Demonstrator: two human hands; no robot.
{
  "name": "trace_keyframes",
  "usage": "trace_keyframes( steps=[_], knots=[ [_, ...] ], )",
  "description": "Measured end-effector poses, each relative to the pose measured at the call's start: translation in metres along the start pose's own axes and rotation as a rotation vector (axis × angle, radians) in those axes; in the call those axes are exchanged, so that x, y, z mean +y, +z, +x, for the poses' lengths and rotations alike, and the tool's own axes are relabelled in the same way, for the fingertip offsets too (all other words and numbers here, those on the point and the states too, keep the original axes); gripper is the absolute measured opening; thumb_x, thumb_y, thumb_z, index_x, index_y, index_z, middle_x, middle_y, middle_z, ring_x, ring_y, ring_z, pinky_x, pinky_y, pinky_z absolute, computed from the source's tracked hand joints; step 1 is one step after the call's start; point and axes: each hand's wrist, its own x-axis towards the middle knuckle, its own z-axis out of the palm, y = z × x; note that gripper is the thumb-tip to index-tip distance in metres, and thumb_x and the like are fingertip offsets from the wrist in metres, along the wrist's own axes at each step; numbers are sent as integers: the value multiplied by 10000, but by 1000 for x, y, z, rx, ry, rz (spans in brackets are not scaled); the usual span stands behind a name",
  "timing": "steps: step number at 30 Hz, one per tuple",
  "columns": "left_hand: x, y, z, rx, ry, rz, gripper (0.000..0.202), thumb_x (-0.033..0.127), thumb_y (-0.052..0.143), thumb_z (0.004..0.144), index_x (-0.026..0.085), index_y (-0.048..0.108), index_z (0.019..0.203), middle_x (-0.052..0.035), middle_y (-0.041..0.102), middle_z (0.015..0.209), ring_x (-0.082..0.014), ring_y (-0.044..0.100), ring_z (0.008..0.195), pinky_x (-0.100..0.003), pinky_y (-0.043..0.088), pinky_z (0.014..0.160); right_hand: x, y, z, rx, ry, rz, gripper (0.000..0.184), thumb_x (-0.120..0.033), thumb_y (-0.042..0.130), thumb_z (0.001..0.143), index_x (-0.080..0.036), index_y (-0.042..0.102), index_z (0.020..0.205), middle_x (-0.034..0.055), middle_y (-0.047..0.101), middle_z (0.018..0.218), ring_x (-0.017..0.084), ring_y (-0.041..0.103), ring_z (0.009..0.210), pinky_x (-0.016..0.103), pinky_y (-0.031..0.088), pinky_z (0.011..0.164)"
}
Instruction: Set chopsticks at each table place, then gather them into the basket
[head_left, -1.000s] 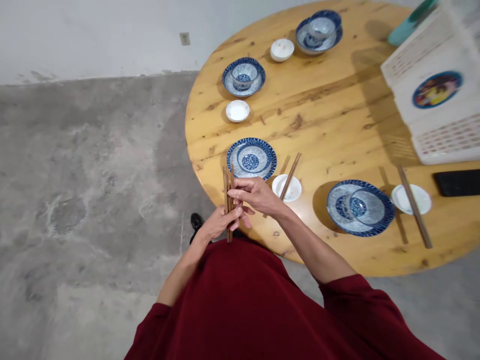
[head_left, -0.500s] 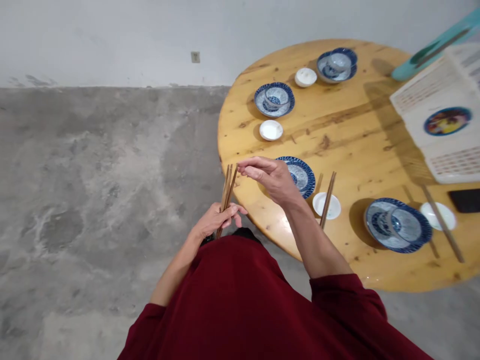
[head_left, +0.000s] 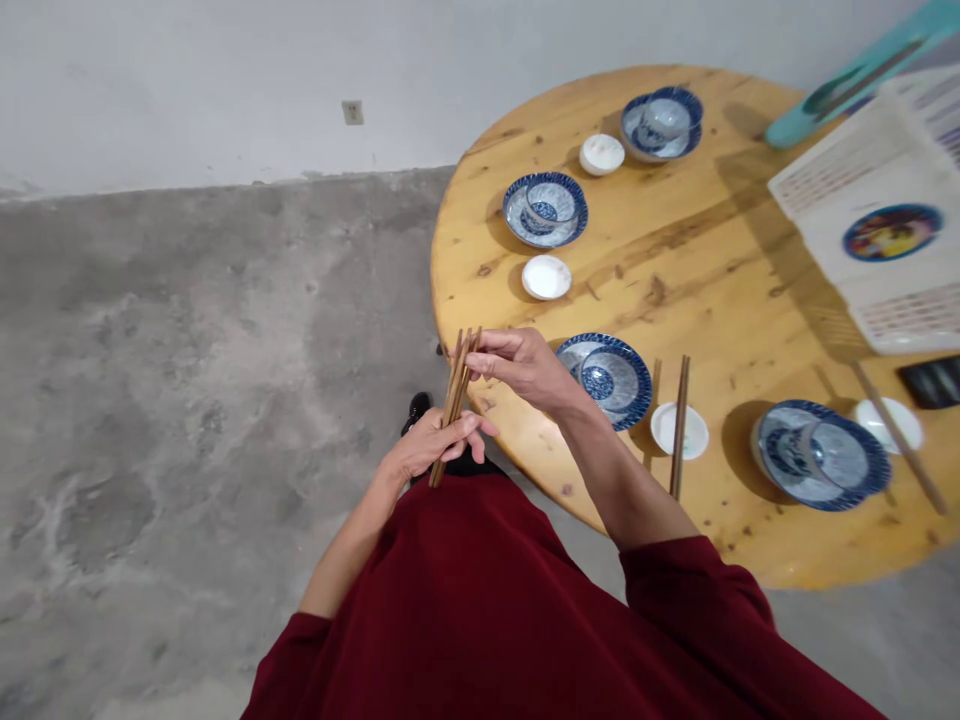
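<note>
A small bunch of brown wooden chopsticks [head_left: 454,390] is gripped in my left hand [head_left: 439,440], upper ends pointing away from me. At those upper ends, the thumb and fingers of my right hand [head_left: 521,370] are closed on chopsticks of the same bunch; how many they pinch I cannot tell. Behind my right wrist sits a blue-patterned bowl on a plate [head_left: 626,385], partly covered by that hand. Beside it, a pair of chopsticks [head_left: 681,425] rests across a small white dish [head_left: 696,432].
On the round wooden table [head_left: 637,285] stand more bowl sets [head_left: 546,230], white dishes [head_left: 547,277], another chopstick pair [head_left: 900,440], a printed sheet [head_left: 817,185], a turquoise holder [head_left: 847,95] and a black object [head_left: 932,382]. Its edge curves close to my right forearm. Concrete floor [head_left: 225,400] lies left.
My right hand has gone from hovering open by the chopstick tips to pinching them. The upper ends have fanned slightly apart. The view has shifted a little.
</note>
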Motion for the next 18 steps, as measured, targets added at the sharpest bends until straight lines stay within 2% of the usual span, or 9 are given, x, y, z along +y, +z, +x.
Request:
trace_keyframes(
  steps=[3,6,11,14,18],
  knots=[
    [15,-25,18,-16,-58,17,685,718,622,897,75,775,1073,-92,717,717,-47,335,461,-245,230,487,11,-9,34,16,2,31,485,-675,741,821,-191,724,801,24,649,757,148,561,691,278,493,637],
    [38,-55,39,-22,-101,43,682,724,609,904,87,780,1079,-89,723,731,-45,334,460,-241,241,478,17,-22,71,54,-13,55,518,-698,733,827,-183,705,778,11,609,683,129,524,629,260,457,583],
    [91,-100,103,-68,-52,150,643,700,624,921,87,781,1033,-79,723,726,-35,351,458,-230,268,479,6,-49,120,170,-70,64,462,-656,751,851,-198,694,831,1,616,713,128,570,669,239,495,575],
    [120,-117,149,-114,5,214,638,712,641,906,95,773,995,-72,720,733,-36,381,467,-219,273,470,-4,-68,140,299,-114,44,375,-577,757,885,-209,694,909,-13,615,741,121,599,686,220,507,564],
    [147,-124,198,-167,45,310,580,670,632,938,103,753,944,-65,717,753,-39,440,486,-204,323,479,-16,-93,154,428,-168,-2,287,-494,704,955,-210,671,926,-21,610,767,112,640,709,202,515,572]
  ],
)
